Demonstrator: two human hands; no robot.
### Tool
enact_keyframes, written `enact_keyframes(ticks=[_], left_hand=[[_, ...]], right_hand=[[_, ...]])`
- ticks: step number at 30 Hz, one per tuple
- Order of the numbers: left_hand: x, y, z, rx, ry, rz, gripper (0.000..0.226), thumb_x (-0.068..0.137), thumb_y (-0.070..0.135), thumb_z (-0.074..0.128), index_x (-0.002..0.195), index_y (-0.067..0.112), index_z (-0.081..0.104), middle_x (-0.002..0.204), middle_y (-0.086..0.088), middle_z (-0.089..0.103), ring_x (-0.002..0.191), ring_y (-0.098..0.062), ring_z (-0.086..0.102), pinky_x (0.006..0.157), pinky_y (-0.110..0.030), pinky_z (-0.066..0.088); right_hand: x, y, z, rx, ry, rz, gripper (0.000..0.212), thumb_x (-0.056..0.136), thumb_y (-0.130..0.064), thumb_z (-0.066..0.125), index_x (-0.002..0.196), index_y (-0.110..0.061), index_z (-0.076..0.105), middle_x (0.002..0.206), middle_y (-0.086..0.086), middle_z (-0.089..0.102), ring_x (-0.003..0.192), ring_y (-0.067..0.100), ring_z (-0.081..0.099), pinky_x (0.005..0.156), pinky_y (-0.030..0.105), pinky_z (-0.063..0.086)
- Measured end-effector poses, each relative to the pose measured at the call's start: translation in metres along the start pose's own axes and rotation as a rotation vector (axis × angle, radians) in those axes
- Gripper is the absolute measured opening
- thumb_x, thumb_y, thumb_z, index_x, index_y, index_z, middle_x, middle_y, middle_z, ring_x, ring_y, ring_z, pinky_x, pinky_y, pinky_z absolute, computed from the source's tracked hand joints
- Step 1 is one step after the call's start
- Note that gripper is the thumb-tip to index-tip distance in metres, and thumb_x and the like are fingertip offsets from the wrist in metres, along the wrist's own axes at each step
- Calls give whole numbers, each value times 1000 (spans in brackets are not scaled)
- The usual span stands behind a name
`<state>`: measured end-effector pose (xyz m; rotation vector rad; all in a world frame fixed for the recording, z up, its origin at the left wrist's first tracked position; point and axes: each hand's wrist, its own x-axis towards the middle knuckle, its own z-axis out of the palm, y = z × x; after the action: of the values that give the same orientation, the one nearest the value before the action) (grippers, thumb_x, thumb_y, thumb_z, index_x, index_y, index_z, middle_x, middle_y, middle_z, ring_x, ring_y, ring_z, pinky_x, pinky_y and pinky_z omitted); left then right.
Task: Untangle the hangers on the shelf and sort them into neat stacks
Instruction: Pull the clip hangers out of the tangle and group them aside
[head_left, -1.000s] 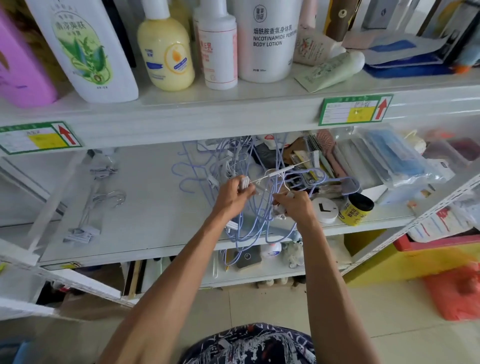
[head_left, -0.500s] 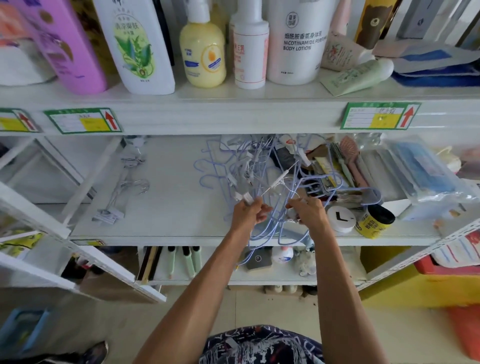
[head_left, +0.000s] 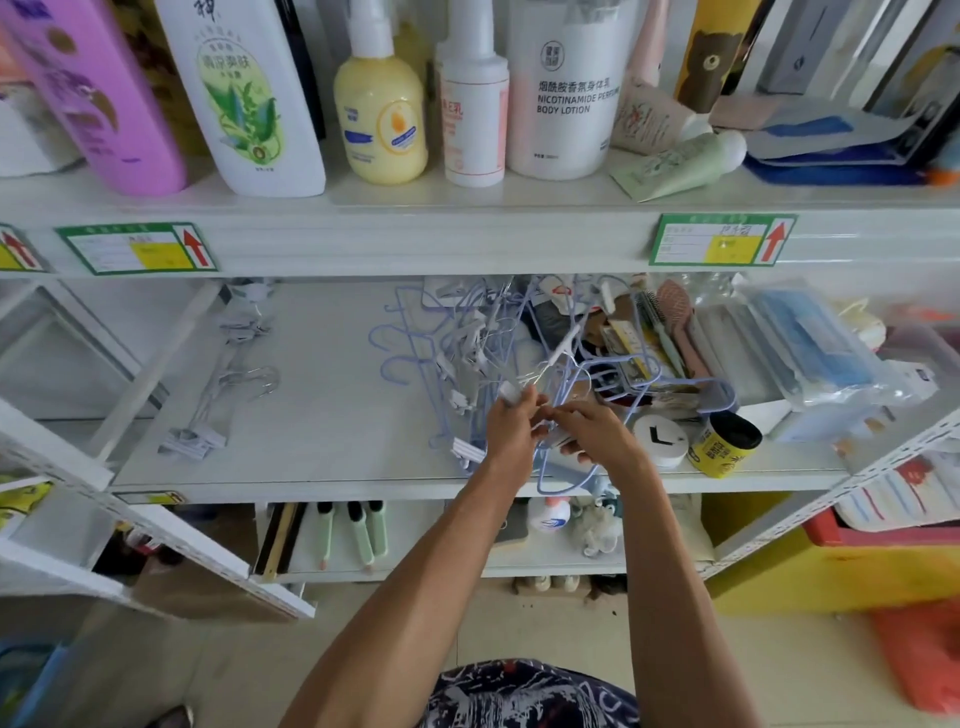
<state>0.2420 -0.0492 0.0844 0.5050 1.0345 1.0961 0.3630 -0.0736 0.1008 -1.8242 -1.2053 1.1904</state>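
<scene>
Head view: bottle (head_left: 566, 130) reading "BODY LOTION" stands above tangled hangers (head_left: 467, 353).

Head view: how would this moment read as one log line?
left hand: pinches white plastic clip | right hand: grips tangled lilac wire hangers | white shelf: tangle unsorted

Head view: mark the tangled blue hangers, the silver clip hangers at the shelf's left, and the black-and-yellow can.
blue hangers (head_left: 470, 340): head view, on the clips mid-tangle.
silver clip hangers (head_left: 193, 442): head view, on the near-end clips.
black-and-yellow can (head_left: 719, 456): head view, on its yellow label.
</scene>
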Motion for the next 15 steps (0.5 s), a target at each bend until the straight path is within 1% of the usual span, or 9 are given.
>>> enact_keyframes(ticks=[2,4,6,8,9,11,13,15], left_hand=[[-1,2,-4,-203,-79,-85,14,99,21,57,88,15,63,100,-5,70,86,-16,66,72,-33,48],[-2,6,-11,-322,-179,-130,14,100,21,54,88,18,62,113,-4,69,94,-16,65,65,-29,46],[-2,13,-21,-356,-274,-160,15,97,17,56,85,20,64,124,-5,67,103,-18,63,63,-27,44],[-3,19,-30,-340,-335,-194,20,93,10,59,77,21,64,131,-8,64,111,-21,62,68,-28,43],[-5,21,-35,-319,-360,-201,21,91,8,61,74,20,63,132,-10,63,112,-22,61,71,-28,42],[-7,25,-47,-284,-386,-162,20,88,6,62,71,16,60,128,-16,64,109,-22,64,70,-27,40],[-7,32,-65,-254,-364,-87,20,87,8,62,69,15,56,115,-17,68,103,-21,66,69,-27,40],[-5,46,-89,-202,-293,-6,18,88,10,62,72,15,54,108,-17,71,102,-21,68,70,-27,43]], right_hand=[[-1,-1,-3,10,0,3,15,95,-28,62,84,-25,71,75,0,68,53,11,59,49,22,37],[1,2,-6,20,13,12,14,94,-25,63,84,-22,72,78,1,67,51,10,59,48,22,37],[3,4,-7,7,23,14,13,93,-22,63,87,-18,74,80,3,66,50,8,59,46,21,37],[4,3,-8,-20,31,15,11,92,-22,64,87,-18,74,80,3,67,50,8,60,44,18,38],[5,3,-9,-35,34,18,11,91,-23,65,88,-19,74,81,3,68,52,8,60,44,17,38],[9,4,-11,-87,47,25,12,91,-25,66,90,-17,75,84,1,69,58,12,63,49,18,41],[17,7,-12,-155,82,27,13,89,-26,67,90,-16,75,85,1,69,67,21,67,58,27,48],[22,8,-11,-191,132,44,10,88,-25,66,87,-18,73,78,3,67,67,25,63,71,37,52]])
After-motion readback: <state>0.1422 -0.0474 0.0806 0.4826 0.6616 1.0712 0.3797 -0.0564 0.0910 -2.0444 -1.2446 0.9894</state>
